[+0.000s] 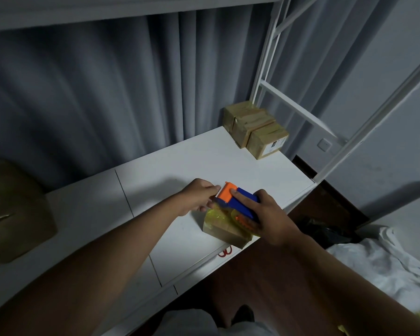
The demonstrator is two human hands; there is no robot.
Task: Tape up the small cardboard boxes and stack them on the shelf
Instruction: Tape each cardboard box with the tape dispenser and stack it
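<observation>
Already three taped boxes sat far behind the small box; the right hand gripped the tape gun above it, the left hand pinched tape.

forearms: bare, no sleeves | left grip: no glove | right grip: no glove

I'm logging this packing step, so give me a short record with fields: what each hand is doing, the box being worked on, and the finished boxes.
left hand: pinching at the dispenser's toothed front
right hand: gripping the tape dispenser
current box: near the shelf board's front edge, under the dispenser
finished boxes: grouped at the far right corner
scissors: red handles beside the current box
</observation>
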